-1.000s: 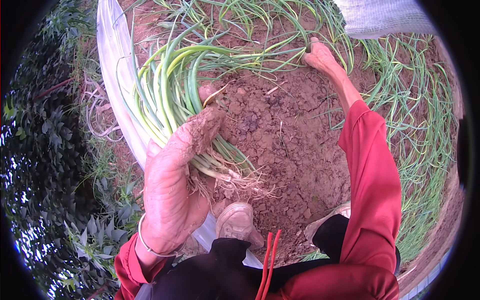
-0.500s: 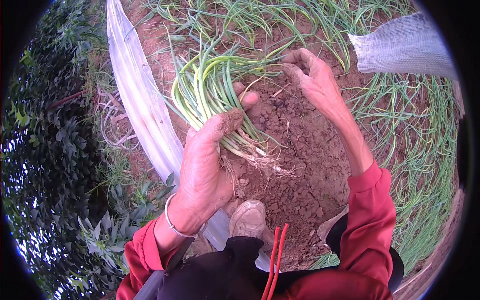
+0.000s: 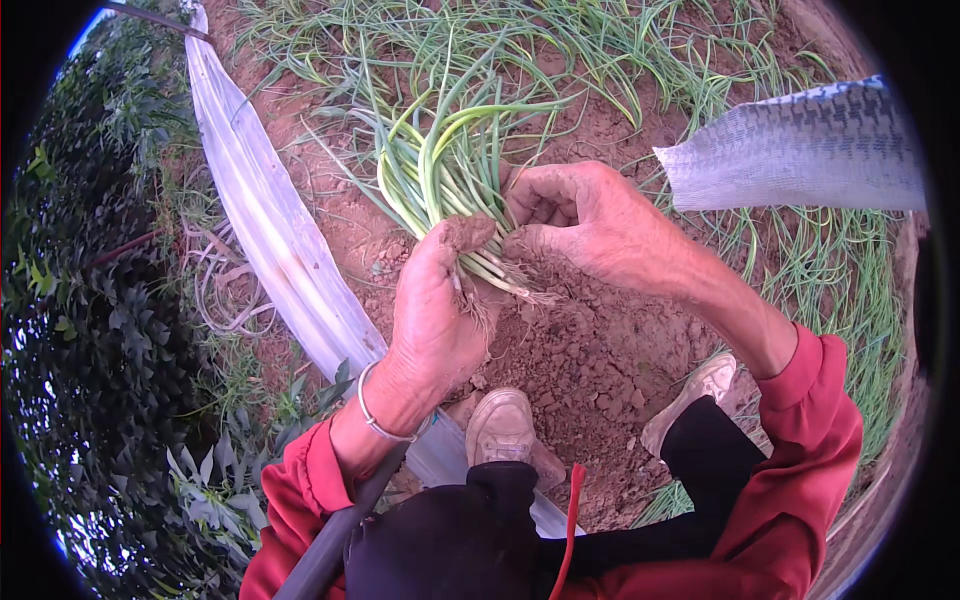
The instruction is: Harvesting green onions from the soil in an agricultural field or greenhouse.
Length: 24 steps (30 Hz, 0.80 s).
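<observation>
My left hand (image 3: 435,290) is closed round a bunch of green onions (image 3: 455,170), its soil-caked thumb lying across the pale stems. The green leaves fan out upward and away from me, and the thin roots hang on the right side of the bunch. My right hand (image 3: 580,215) is at the right side of the bunch, its muddy fingers curled and the thumb close to the root end. Whatever its fingertips grip is hidden.
Broken brown soil (image 3: 600,350) lies between my shoes (image 3: 500,428). Growing green onions (image 3: 840,300) cover the ground at the right and far side. White plastic sheeting (image 3: 270,190) runs along the left, beside leafy bushes (image 3: 100,330). A woven white sack (image 3: 780,155) lies at the right.
My right hand has come from the leaf tips down and in toward the stems and roots. The bunch, still in my left hand, has shifted slightly right.
</observation>
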{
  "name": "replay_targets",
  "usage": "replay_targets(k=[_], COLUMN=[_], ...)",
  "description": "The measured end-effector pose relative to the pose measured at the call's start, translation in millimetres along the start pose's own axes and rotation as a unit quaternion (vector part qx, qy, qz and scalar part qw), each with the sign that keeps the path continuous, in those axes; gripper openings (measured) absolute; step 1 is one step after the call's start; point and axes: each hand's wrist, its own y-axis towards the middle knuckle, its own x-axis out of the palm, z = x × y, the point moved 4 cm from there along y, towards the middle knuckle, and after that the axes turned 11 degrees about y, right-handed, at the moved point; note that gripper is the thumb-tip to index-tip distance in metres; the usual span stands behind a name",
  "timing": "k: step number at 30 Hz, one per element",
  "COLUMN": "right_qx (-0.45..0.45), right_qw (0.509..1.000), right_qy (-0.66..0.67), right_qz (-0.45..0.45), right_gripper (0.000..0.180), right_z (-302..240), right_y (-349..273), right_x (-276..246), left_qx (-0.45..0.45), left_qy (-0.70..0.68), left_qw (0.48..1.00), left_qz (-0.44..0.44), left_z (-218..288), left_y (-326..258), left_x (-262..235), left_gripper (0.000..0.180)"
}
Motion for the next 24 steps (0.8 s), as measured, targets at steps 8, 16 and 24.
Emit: replay_targets(k=[8,16,24], right_qx=[0.093,0.11,0.171], right_qw=[0.988,0.981,0.975], right_qy=[0.102,0.088,0.101], right_qz=[0.067,-0.133,-0.095], right_gripper=[0.016,0.044,0.021], right_z=[15,47,27], right_y=[-32,-56,-59], right_x=[-18,-5,-17], left_qx=[0.001,0.024,0.054], left_qy=[-0.046,-0.13,-0.069], left_qw=[0.997,0.989,0.995], left_qz=[-0.056,-0.071,-0.056], left_z=[-6,-1,3], left_y=[5,4,1], left_x=[3,-6,-12], left_gripper=[0.034,0.028,0.023])
